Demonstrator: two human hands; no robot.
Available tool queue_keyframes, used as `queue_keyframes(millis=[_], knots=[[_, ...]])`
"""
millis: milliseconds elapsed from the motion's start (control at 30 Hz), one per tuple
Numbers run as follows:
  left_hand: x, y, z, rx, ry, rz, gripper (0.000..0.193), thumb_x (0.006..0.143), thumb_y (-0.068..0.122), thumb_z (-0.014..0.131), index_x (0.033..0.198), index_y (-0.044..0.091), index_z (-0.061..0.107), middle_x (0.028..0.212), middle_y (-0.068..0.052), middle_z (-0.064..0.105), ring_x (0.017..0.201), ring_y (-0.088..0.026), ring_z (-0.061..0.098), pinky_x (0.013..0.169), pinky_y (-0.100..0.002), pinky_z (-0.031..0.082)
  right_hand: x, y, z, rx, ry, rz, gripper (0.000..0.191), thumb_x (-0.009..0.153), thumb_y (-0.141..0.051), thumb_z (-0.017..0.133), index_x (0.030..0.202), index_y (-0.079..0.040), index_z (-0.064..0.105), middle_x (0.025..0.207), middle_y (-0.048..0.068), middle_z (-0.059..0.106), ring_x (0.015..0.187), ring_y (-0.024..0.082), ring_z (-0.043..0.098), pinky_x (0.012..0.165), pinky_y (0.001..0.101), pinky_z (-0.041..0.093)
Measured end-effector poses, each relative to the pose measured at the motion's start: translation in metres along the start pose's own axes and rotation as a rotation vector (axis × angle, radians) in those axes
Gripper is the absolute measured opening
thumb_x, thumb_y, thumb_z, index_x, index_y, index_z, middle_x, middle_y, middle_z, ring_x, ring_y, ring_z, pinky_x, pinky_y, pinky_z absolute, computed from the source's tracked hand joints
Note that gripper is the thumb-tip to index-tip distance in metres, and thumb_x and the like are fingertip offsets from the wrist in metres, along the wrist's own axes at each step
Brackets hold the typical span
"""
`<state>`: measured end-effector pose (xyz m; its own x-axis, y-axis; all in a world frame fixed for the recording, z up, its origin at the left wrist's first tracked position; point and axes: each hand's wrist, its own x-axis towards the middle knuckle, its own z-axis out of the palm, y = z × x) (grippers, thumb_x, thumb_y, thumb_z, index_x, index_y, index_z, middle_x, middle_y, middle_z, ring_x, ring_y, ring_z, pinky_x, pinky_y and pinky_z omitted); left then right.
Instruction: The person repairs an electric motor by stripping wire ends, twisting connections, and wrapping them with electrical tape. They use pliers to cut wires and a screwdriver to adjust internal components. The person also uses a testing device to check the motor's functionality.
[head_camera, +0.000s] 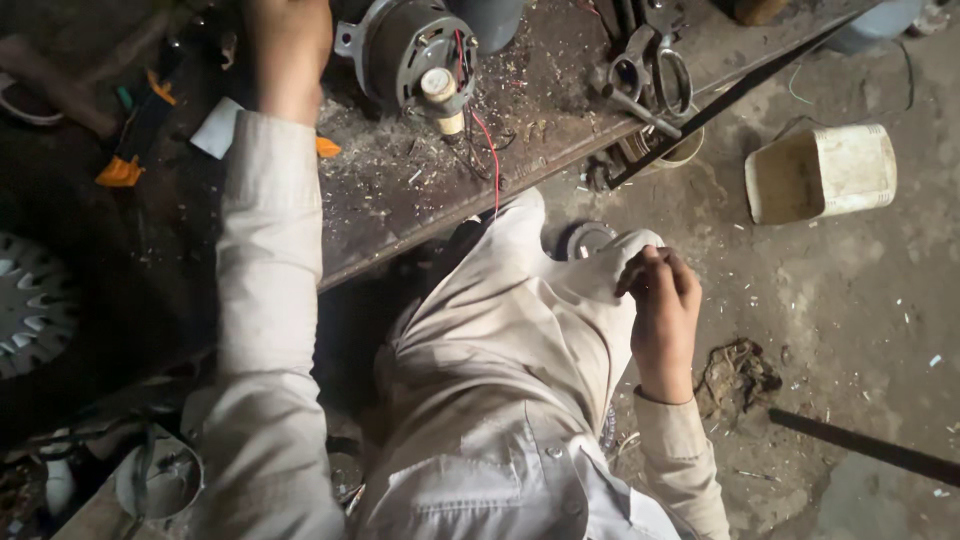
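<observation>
Now, the small electric motor (405, 50) sits on the dark workbench (560, 110) at the top of the view, a round grey metal casing lying on its side with the shaft end toward the camera, capped by a cream-coloured plastic piece; thin red and black wires (490, 150) trail off it across the bench, the red one dropping over the front edge. The left hand (290, 45) is up on the bench just beside the motor's left side, its fingers cut off by the top of the view, so I cannot tell how they are set. The right hand (660, 300) is down by the knee, fingers curled in together against the pale trouser cloth; whether they pinch anything I cannot tell. Scissors (655, 70) lie on the bench to the right of the motor, well apart from it. Out on the dusty floor, a cream rectangular tub (820, 170) lies tipped on its side, mouth facing left. A small white scrap of card (215, 128) rests by the left sleeve.
</observation>
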<state>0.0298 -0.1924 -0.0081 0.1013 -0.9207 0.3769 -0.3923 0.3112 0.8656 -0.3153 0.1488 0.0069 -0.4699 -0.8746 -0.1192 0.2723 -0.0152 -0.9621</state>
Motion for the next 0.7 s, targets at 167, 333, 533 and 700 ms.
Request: queue_keyframes(millis=[167,333,533,700], knots=[[-0.005,-0.04,0.023,-0.799,0.139,-0.667,0.011,0.089,0.006,0.071,0.097,0.01,0.064,0.079,-0.003,0.075,0.075,-0.02,0.074,0.065,-0.038,0.058,0.024,-0.011,0.018,-0.345,-0.162,-0.102,0.016,0.106,-0.011,0.06,0.099,0.003,0.066,0.085,0.006,0.066,0.077,0.011,0.06,0.07,0.0254,0.047],[-0.011,-0.051,0.016,-1.177,-0.149,-0.723,0.015,0.092,0.011,0.068,0.1,0.0,0.074,0.099,-0.012,0.076,0.093,-0.025,0.072,0.085,-0.038,0.059,0.072,-0.023,0.064,-0.497,-0.355,-0.186,0.016,0.102,-0.01,0.065,0.111,0.003,0.068,0.092,0.008,0.069,0.081,0.015,0.06,0.073,0.0268,0.047],[-0.038,-0.04,-0.006,-0.932,0.046,-0.68,0.018,0.091,0.013,0.07,0.106,0.003,0.071,0.106,-0.011,0.074,0.099,-0.025,0.072,0.091,-0.04,0.061,0.11,-0.027,0.113,-0.414,-0.608,-0.332,0.035,0.103,-0.012,0.067,0.134,0.002,0.059,0.122,0.013,0.07,0.106,0.019,0.067,0.093,0.0307,0.055],[-0.03,-0.006,-0.01,-0.74,0.089,-0.777,0.027,0.096,0.02,0.068,0.119,0.006,0.071,0.119,-0.01,0.073,0.108,-0.022,0.071,0.094,-0.038,0.061,0.125,-0.027,0.137,-0.374,-0.632,-0.175,0.047,0.103,-0.02,0.066,0.142,0.001,0.052,0.123,0.013,0.069,0.11,0.019,0.068,0.097,0.0309,0.055]])
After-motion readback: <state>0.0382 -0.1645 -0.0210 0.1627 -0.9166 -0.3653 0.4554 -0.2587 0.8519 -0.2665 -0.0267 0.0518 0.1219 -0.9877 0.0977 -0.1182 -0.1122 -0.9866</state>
